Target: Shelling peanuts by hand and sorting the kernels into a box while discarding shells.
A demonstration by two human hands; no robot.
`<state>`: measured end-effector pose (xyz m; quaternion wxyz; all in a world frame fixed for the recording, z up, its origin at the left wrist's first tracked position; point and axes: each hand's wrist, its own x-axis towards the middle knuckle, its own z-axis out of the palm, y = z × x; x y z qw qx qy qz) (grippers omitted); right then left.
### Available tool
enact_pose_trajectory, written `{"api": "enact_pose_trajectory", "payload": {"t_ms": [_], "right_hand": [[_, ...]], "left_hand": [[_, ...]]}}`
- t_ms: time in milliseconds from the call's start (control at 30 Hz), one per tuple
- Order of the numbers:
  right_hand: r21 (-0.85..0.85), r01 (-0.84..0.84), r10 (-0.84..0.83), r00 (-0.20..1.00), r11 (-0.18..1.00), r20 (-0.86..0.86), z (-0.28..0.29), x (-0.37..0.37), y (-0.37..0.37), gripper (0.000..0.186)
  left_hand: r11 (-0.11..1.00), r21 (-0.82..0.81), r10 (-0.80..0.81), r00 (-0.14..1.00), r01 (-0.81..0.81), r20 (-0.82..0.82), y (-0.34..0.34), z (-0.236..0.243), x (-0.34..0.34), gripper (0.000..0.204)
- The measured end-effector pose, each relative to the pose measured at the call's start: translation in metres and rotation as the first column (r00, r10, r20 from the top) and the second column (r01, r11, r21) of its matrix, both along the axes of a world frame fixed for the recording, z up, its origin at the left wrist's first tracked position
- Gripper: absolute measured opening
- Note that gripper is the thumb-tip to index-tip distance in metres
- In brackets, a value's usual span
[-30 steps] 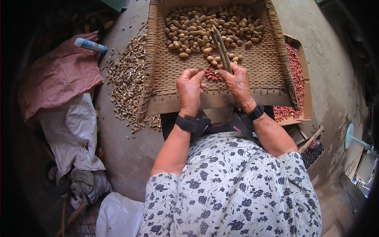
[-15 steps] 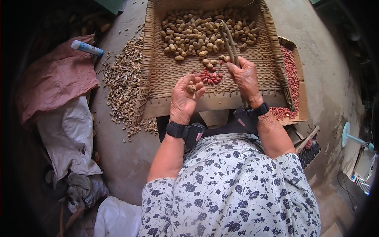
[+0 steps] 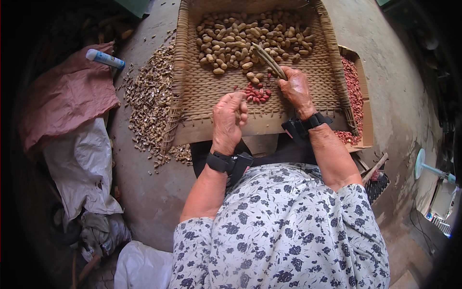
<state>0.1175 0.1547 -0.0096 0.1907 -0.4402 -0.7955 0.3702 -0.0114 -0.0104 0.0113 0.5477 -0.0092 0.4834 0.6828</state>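
Note:
A woven tray [image 3: 308,103] lies across in front of me, bearing a heap of unshelled peanuts [image 3: 236,41] at its far side. My right hand [image 3: 297,90] grips a pair of thin wooden sticks [image 3: 269,61], their tips pointing up and left over the heap. Nearer me is a small group of red peanut kernels [image 3: 258,93]. Just left of these kernels, my left hand [image 3: 228,115] has its back turned up and its fingers curled in. Whatever its fingers hold is hidden.
Broken peanut shells [image 3: 149,101] are piled on the floor left of the tray. On the right, a cardboard box [image 3: 366,113] holds many red kernels [image 3: 352,86]. Further left lie a pink sack [image 3: 67,91], a blue-white tube [image 3: 106,58] and a white sack [image 3: 82,164].
My left hand has turned from palm up, with a peanut in its fingers, to palm down by the kernels. The sticks in my right hand have tilted left and lower.

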Motion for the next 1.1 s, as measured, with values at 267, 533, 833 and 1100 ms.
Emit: {"api": "enact_pose_trajectory", "payload": {"t_ms": [267,533,833,1100], "right_hand": [[0.149,0.017,-0.044,0.982,0.989,0.182,0.003,-0.001,-0.012,0.026],[0.055,-0.280,0.285,0.922,0.958,-0.263,0.041,-0.003,-0.052,0.019],[-0.385,-0.265,0.077,0.895,0.884,-0.439,0.055,0.006,-0.062,0.025],[-0.084,-0.261,0.200,0.877,0.962,-0.437,0.046,0.011,-0.078,0.026]], "left_hand": [[0.997,-0.058,-0.064,0.988,0.056,-0.144,0.004,0.006,0.011,0.012],[0.997,-0.011,-0.077,0.965,0.077,-0.249,0.003,0.013,0.019,0.020],[1.000,0.023,0.000,0.973,0.006,-0.231,-0.003,0.022,0.018,0.023],[0.991,0.054,0.133,0.962,-0.123,-0.239,0.000,0.024,0.026,0.021]]}}
